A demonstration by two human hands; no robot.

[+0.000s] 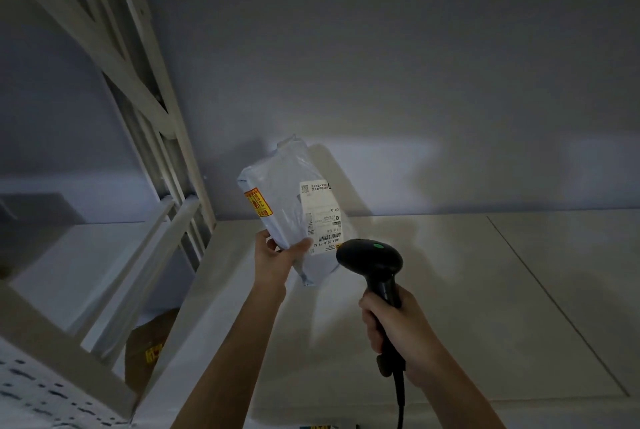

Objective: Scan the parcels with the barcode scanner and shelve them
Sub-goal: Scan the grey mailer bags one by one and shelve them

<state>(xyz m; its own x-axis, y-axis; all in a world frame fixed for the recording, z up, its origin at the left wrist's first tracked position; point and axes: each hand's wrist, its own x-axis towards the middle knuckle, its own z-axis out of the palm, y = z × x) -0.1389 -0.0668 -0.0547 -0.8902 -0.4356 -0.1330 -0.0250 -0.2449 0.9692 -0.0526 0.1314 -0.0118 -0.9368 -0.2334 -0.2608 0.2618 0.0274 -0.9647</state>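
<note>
A pale blue-grey plastic parcel point(289, 200) stands tilted on the white shelf board point(433, 290), its white shipping label point(320, 217) facing me and a yellow-red sticker on its left edge. My left hand point(275, 260) grips the parcel's lower corner, thumb across the front. My right hand point(394, 328) holds the handle of a black barcode scanner point(372, 260). The scanner's head shows a green light and points at the label from just below right. Bright light falls on the parcel and the wall behind it.
A white metal upright point(162, 138) with diagonal braces divides this bay from the one at left. A brown cardboard box point(149, 352) with a yellow sticker lies on a lower level at left. The scanner cable point(400, 404) hangs down. A seam crosses the shelf at right.
</note>
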